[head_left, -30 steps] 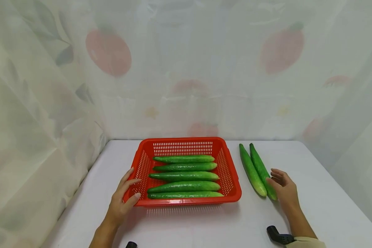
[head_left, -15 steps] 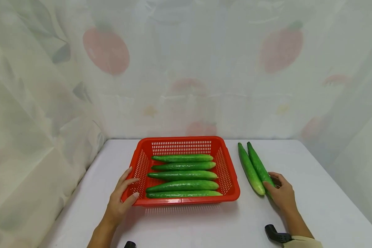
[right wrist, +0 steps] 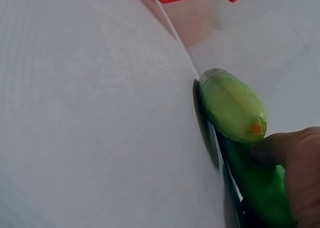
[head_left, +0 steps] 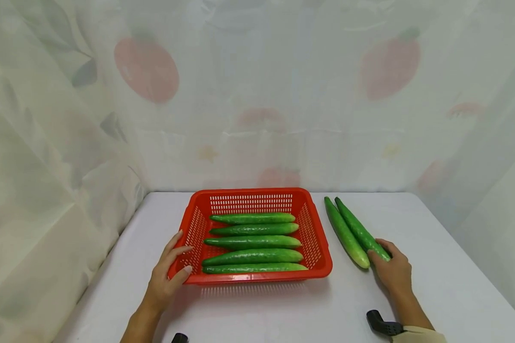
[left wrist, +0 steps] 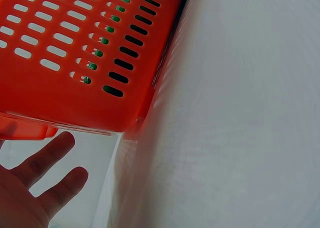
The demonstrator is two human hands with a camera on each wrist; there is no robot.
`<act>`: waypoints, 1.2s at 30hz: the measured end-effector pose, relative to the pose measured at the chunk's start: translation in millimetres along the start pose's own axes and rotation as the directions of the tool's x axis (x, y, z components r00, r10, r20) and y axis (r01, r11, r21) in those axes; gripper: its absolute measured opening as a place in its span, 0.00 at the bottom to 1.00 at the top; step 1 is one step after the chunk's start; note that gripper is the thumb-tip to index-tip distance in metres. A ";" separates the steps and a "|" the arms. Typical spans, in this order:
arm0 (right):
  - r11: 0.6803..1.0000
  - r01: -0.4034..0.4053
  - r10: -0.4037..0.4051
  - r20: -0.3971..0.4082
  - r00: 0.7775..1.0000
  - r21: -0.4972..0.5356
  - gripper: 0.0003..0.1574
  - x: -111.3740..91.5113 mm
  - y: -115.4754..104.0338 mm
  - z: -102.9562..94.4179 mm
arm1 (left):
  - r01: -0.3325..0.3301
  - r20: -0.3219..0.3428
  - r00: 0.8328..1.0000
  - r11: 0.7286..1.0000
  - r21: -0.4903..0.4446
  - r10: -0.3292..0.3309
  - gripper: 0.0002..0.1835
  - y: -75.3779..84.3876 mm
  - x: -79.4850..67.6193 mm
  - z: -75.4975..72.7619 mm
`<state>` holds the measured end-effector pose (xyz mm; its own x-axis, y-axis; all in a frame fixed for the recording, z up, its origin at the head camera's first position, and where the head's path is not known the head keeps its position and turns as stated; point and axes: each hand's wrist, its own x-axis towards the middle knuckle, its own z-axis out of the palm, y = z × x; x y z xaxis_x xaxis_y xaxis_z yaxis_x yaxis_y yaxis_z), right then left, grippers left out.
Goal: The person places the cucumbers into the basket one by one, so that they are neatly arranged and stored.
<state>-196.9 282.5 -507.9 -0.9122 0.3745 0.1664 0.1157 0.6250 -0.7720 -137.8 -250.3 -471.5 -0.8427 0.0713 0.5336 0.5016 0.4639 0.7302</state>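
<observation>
My right hand [head_left: 392, 269] grips the near end of the right-hand cucumber [head_left: 358, 226], thumb on its left side. A second cucumber [head_left: 345, 233] lies right beside it on the left, its pale blunt end toward me. In the right wrist view the thumb [right wrist: 280, 147] presses on the dark green held cucumber [right wrist: 255, 180], just behind the other one's pale end [right wrist: 232, 105]. My left hand [head_left: 165, 276] rests at the left rim of a red plastic basket [head_left: 251, 277], fingers spread and relaxed. In the left wrist view, two fingertips [left wrist: 62, 145] show under the basket's rim.
Several cucumbers [head_left: 253, 243] lie crosswise in a row inside the basket. The white table [head_left: 262, 317] ends at a patterned curtain [head_left: 257, 143] behind, with more curtain on the left [head_left: 47, 214]. A black strap piece [head_left: 382, 324] sits at my right wrist.
My right hand has come down from above the right-hand cucumber and taken hold of it. The two cucumbers' far ends have shifted to the left. The left hand keeps its place.
</observation>
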 end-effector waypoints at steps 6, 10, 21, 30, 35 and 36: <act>0.980 -0.127 0.137 -0.059 0.989 0.156 0.31 0.5 0.3 -5.8 | -0.004 0.006 1.000 1.000 0.004 0.004 0.20 -3.7 -0.2 0.9; 0.957 -0.174 0.192 -0.055 0.980 0.232 0.33 0.1 -3.2 -11.8 | -0.002 0.013 1.000 1.000 -0.008 0.002 0.20 -5.1 -0.6 2.5; 0.835 -0.212 0.226 0.034 0.974 0.507 0.32 0.8 -26.7 -28.5 | -0.004 0.008 1.000 1.000 -0.030 0.004 0.20 0.5 -0.5 -0.1; 0.845 -0.058 0.055 0.021 0.998 0.532 0.30 -4.5 -54.8 -45.7 | -0.006 0.011 1.000 0.999 -0.032 0.006 0.20 -5.7 -0.6 0.0; 0.895 0.070 -0.088 0.019 0.996 0.440 0.30 -7.6 -72.2 -52.5 | 0.010 0.013 1.000 0.999 -0.033 -0.010 0.20 -7.0 -1.2 0.4; 0.901 0.092 -0.111 0.020 0.994 0.425 0.30 -7.9 -75.4 -53.4 | 0.008 0.012 1.000 0.999 -0.032 -0.008 0.20 -6.9 -1.1 0.2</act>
<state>-177.4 269.0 -418.3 -0.9271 0.2891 0.2384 -0.1465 0.3060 -0.9407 -140.4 -253.4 -477.2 -0.8491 0.0785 0.5224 0.5005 0.4362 0.7478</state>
